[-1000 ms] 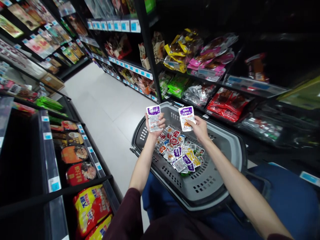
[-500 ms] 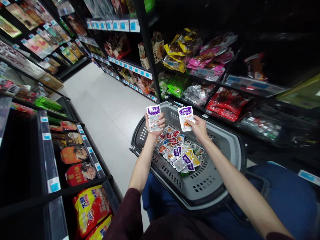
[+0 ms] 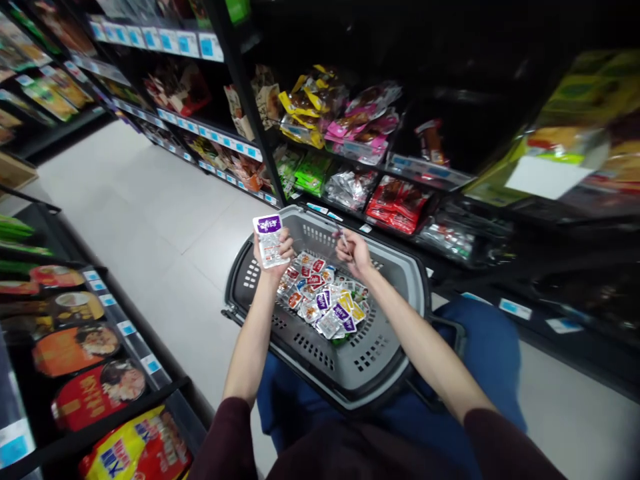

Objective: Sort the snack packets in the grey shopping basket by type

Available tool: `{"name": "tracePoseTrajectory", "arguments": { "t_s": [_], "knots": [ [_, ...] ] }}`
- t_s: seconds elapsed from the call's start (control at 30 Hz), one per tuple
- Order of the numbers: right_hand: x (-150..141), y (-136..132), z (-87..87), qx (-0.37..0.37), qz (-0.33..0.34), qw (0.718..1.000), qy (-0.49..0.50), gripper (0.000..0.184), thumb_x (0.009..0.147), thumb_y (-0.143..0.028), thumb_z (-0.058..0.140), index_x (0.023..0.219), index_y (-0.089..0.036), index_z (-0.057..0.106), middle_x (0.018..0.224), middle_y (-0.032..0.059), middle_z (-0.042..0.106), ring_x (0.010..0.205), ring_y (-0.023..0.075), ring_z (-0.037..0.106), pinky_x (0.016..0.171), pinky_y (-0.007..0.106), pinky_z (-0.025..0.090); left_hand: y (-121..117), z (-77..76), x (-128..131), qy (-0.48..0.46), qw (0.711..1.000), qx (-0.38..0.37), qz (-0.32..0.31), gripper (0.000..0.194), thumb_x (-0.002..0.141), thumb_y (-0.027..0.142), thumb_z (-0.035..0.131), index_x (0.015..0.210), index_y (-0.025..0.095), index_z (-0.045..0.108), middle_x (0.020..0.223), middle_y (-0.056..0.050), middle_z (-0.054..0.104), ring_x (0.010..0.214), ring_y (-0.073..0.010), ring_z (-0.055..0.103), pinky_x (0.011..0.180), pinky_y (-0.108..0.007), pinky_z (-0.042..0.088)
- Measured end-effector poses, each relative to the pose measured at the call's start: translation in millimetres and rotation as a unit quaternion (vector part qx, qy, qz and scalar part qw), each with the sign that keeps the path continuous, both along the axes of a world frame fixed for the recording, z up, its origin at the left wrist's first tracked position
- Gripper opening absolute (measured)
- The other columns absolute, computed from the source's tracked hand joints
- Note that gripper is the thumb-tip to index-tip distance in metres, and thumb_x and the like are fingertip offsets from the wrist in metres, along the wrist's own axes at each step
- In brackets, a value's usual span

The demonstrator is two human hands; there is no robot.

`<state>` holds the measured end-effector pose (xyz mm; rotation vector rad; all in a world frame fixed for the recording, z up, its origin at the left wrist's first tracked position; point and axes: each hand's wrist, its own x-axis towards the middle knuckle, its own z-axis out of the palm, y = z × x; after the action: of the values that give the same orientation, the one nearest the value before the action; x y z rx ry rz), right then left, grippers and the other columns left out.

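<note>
My left hand (image 3: pixel 280 257) is closed around a small white-and-purple snack packet (image 3: pixel 270 240), its printed side facing me, above the basket's far left rim. My right hand (image 3: pixel 356 253) pinches a second snack packet (image 3: pixel 344 238), turned nearly edge-on so only a thin strip shows. Below both hands is a grey shopping basket (image 3: pixel 387 343) with slotted walls, close to my knees. Inside it lies a loose pile of small snack packets (image 3: pixel 323 300) in silver, purple, red and yellow. Neither hand touches the pile.
Black shelves on the right hold red bags (image 3: pixel 397 203), silver bags (image 3: pixel 350 188), green bags (image 3: pixel 313 173) and yellow bags (image 3: pixel 305 110). A low shelf on the left carries bowl-shaped packs (image 3: pixel 97 393) and a yellow-red bag (image 3: pixel 137 450). Pale floor tiles (image 3: pixel 150 220) run between them.
My view has swung to the right. The packet in my right hand has turned from facing me to nearly edge-on. My left hand still holds its packet face up.
</note>
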<state>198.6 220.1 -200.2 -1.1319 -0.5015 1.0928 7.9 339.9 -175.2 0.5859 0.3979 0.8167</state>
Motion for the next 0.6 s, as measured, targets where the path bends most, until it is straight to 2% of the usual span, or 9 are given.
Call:
{"name": "tracePoseTrajectory", "arguments": {
  "t_s": [0.1, 0.2, 0.3, 0.4, 0.6],
  "knots": [
    [5.9, -8.6, 10.9, 0.048, 0.090, 0.989, 0.108, 0.033, 0.085, -0.050, 0.050, 0.101, -0.024, 0.063, 0.054, -0.0100, 0.022, 0.041, 0.0097, 0.009, 0.043, 0.024, 0.020, -0.2, 5.2, 1.0, -0.038, 0.998, -0.042, 0.005, 0.053, 0.090, 0.073, 0.040, 0.080, 0.022, 0.043, 0.078, 0.000, 0.040, 0.050, -0.0070, 0.021, 0.035, -0.019, 0.023],
    [9.9, -12.6, 14.5, 0.092, 0.106, 0.975, 0.172, 0.031, 0.089, -0.041, 0.052, 0.114, -0.026, 0.062, 0.058, -0.0100, 0.023, 0.044, 0.0090, 0.003, 0.045, 0.023, 0.016, 0.6, 7.2, 1.0, -0.068, 0.995, -0.073, -0.011, 0.050, 0.091, 0.070, 0.043, 0.080, 0.021, 0.042, 0.078, 0.000, 0.042, 0.049, -0.0064, 0.024, 0.035, -0.018, 0.024],
    [11.1, -11.8, 14.9, 0.087, 0.125, 0.965, 0.215, 0.035, 0.093, -0.037, 0.046, 0.123, -0.027, 0.061, 0.058, -0.0098, 0.023, 0.044, 0.0094, 0.001, 0.045, 0.024, 0.015, 1.8, 7.5, 0.9, -0.091, 0.992, -0.086, -0.025, 0.049, 0.091, 0.069, 0.042, 0.080, 0.021, 0.042, 0.078, 0.000, 0.043, 0.049, -0.0064, 0.024, 0.035, -0.018, 0.026],
    [10.9, -10.0, 16.6, 0.071, 0.130, 0.959, 0.241, 0.037, 0.098, -0.038, 0.037, 0.126, -0.027, 0.058, 0.057, -0.0098, 0.022, 0.043, 0.0096, 0.000, 0.044, 0.023, 0.015, 3.6, 7.1, 0.9, -0.098, 0.991, -0.089, -0.030, 0.051, 0.091, 0.071, 0.041, 0.079, 0.021, 0.040, 0.077, 0.000, 0.042, 0.048, -0.0058, 0.023, 0.034, -0.016, 0.025],
    [10.5, -10.7, 21.3, 0.082, 0.119, 0.947, 0.287, 0.038, 0.103, -0.027, 0.024, 0.122, -0.025, 0.057, 0.059, -0.0094, 0.023, 0.042, 0.0089, 0.003, 0.042, 0.019, 0.017, 6.7, 6.6, 0.7, -0.103, 0.990, -0.077, -0.052, 0.055, 0.088, 0.074, 0.044, 0.080, 0.019, 0.039, 0.077, 0.002, 0.042, 0.049, -0.0038, 0.024, 0.036, -0.015, 0.027]
  ]
}}
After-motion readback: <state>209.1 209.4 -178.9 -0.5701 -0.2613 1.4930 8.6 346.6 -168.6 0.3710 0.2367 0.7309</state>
